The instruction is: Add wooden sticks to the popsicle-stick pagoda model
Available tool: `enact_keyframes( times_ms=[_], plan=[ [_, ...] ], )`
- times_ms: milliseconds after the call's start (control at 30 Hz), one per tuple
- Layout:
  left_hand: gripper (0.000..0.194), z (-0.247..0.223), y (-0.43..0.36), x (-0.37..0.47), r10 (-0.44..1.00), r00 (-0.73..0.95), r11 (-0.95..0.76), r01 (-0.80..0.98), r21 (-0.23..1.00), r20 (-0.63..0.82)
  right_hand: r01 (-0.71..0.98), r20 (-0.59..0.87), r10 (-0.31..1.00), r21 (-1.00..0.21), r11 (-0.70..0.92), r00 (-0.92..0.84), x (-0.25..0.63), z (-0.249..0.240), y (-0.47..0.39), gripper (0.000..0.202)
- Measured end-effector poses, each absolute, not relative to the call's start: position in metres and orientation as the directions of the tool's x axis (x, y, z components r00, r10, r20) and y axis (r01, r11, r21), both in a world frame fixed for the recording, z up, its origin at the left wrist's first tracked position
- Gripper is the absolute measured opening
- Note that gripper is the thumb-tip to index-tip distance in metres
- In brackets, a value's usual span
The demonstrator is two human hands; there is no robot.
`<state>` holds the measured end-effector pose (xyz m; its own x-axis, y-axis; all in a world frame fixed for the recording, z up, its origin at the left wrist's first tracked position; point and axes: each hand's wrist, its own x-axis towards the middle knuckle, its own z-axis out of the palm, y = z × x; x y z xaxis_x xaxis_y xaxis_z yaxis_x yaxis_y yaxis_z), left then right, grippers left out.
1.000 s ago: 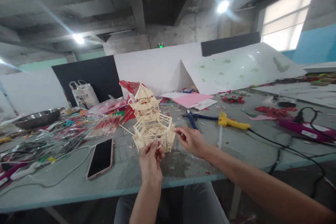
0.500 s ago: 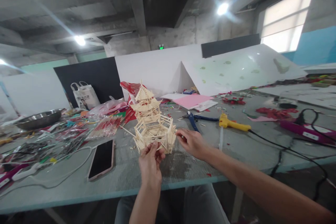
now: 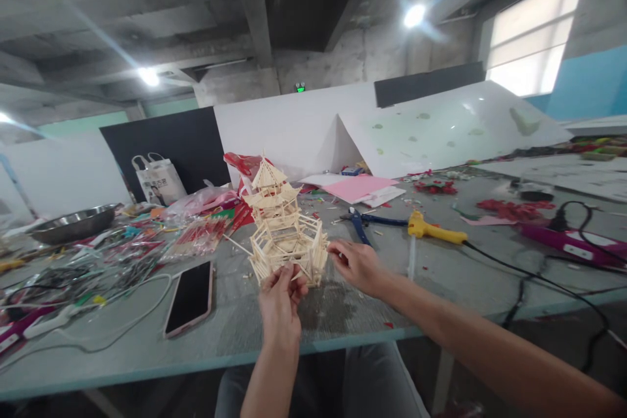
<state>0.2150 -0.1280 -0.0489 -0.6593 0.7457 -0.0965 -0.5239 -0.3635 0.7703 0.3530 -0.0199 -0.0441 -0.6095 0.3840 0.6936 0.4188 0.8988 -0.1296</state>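
A pagoda model (image 3: 275, 235) built of thin pale wooden sticks stands on the table in front of me, with tiered roofs above a wider railed base. My left hand (image 3: 284, 290) is closed in a pinch at the front of the base, a short pale wooden stick showing at its fingertips. At the model's right side, my right hand (image 3: 355, 264) has its fingers curled and pressed together by the outer sticks. Whatever lies between those right fingers is too small to make out. The lower front of the base is partly hidden behind my left hand.
Right of the model lie blue-handled pliers (image 3: 360, 225) and a yellow glue gun (image 3: 435, 230) with a trailing black cord. A phone (image 3: 190, 298) lies to the left. Beyond it are packets of sticks (image 3: 198, 235), cables and a metal bowl (image 3: 73, 222). A purple power strip (image 3: 575, 245) sits far right.
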Motion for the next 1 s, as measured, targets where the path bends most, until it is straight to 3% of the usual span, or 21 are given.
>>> enact_keyframes(
  times_ms=[1000],
  plan=[
    [0.006, -0.046, -0.1301, 0.2148, 0.748, -0.654, -0.342, -0.523, 0.781, -0.11, 0.429, 0.694, 0.383, -0.118, 0.896, -0.609, 0.3545, -0.0434, -0.0206, 0.014]
  ],
)
